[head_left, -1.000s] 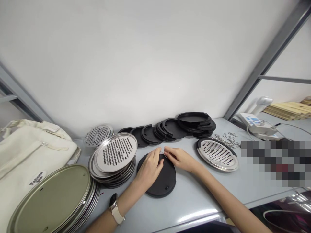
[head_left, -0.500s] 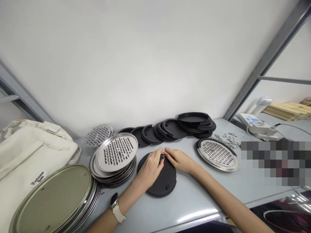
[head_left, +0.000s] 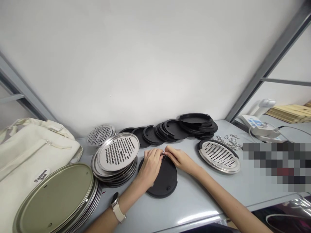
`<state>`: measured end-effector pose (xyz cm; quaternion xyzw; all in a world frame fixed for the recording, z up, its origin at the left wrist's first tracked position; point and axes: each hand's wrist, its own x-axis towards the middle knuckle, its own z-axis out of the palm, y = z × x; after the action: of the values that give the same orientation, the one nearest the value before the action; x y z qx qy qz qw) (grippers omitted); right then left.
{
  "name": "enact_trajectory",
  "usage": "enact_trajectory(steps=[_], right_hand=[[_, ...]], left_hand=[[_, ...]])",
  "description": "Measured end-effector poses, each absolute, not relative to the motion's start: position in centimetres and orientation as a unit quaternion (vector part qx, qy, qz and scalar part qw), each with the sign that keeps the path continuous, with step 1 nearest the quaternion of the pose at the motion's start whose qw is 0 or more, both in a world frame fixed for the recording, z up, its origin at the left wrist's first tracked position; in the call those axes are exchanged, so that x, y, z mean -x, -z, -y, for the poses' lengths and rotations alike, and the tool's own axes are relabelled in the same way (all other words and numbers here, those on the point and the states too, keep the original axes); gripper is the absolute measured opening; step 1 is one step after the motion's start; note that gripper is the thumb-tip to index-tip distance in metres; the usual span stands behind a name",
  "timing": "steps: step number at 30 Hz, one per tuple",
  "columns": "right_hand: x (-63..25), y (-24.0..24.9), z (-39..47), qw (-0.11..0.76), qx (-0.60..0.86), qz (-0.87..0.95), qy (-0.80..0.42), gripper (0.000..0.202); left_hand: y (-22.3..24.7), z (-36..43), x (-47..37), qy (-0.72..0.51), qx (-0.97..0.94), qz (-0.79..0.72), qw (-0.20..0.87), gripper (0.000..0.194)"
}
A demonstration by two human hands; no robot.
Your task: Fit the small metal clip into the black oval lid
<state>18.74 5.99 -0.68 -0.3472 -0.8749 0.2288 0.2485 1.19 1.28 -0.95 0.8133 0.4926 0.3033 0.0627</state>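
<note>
A round black plastic disc (head_left: 163, 181) lies flat on the grey table (head_left: 194, 200) in front of me. My left hand (head_left: 150, 166) rests on the disc's far left part, fingers curled. My right hand (head_left: 179, 158) is at the disc's far edge. The fingertips of both hands meet on a small metal ring clip (head_left: 163, 155) at that edge. A watch with a pale strap sits on my left wrist.
A stack of perforated steel discs (head_left: 116, 154) stands left of the black disc, with one more (head_left: 100, 134) behind. Plain metal lids (head_left: 55, 197) and a cream bag (head_left: 29, 152) lie at left. Black discs (head_left: 175, 128) line the wall. A fitted steel-and-black disc (head_left: 218, 155) and loose clips (head_left: 229, 139) lie right.
Both hands stay at the disc's far edge, fingertips drawn a little closer together on the clip. The view has shifted slightly.
</note>
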Motion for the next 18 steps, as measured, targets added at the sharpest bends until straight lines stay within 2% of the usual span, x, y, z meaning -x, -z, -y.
enact_trajectory(steps=[8,18], right_hand=[[-18.75,0.06,-5.57,0.23,0.344,0.885,-0.215,0.019],[-18.62,0.39,-5.55,0.251,0.325,0.887,-0.209,0.017]], left_hand=[[0.75,-1.02,-1.17,-0.316,-0.803,-0.504,0.022,0.016],[0.26,-0.38,-1.16,-0.334,-0.826,-0.452,0.044,0.026]])
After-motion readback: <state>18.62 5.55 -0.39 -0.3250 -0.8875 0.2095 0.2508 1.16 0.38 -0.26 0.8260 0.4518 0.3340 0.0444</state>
